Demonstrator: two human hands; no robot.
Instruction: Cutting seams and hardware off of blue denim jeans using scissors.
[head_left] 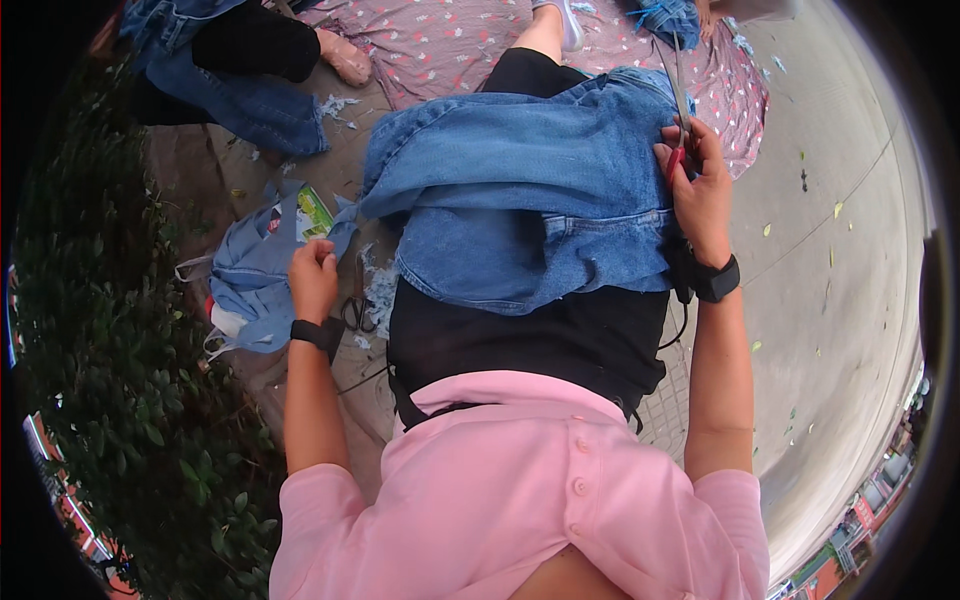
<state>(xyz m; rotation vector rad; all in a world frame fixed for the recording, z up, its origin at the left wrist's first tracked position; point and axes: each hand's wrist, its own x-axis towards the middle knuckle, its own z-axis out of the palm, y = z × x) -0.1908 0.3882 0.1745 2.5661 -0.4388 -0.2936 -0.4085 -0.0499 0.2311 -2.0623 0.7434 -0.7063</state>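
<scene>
Head view: scissors (682,98) in right hand (706,195), beside denim (500,165).

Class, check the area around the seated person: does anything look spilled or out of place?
Yes: pale blue shreds lie scattered between the blue bag and the denim garment, looking like uncollected litter.

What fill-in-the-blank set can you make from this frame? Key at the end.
1. The right hand holds red-handled ____.
2. The bag nearest the left hand is coloured light ____.
3. The denim garment lies over clothing coloured ____.
4. The buttoned shirt is coloured ____.

Missing words: scissors; blue; black; pink.
</scene>
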